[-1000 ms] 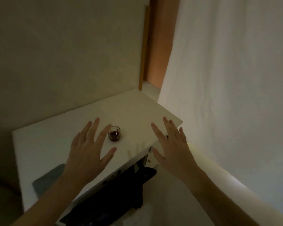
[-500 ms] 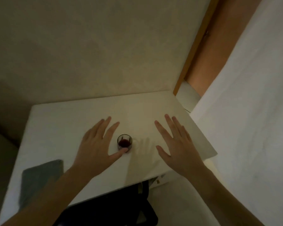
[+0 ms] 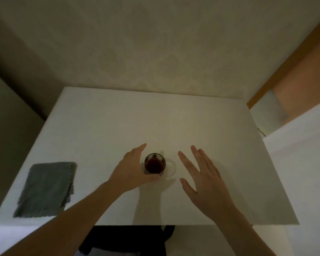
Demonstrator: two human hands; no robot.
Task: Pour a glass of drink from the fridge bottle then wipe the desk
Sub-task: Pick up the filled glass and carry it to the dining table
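Note:
A small glass (image 3: 154, 164) holding dark red drink stands near the front middle of the white desk (image 3: 118, 117). My left hand (image 3: 131, 172) lies against the glass's left side, fingers straight past it and the thumb touching its near base. My right hand (image 3: 203, 178) hovers flat with spread fingers to the right of the glass, apart from it and holding nothing. A folded grey cloth (image 3: 46, 189) lies on the desk's front left corner. No bottle is in view.
A plain wall backs the desk. A tall white surface (image 3: 303, 163) stands close on the right, with a wooden door frame (image 3: 284, 61) behind it. A dark chair (image 3: 127, 239) sits under the desk's front edge.
The view has swung to face the desk squarely. My left hand has turned onto its side and closed in on the glass; the right hand stays spread beside it.

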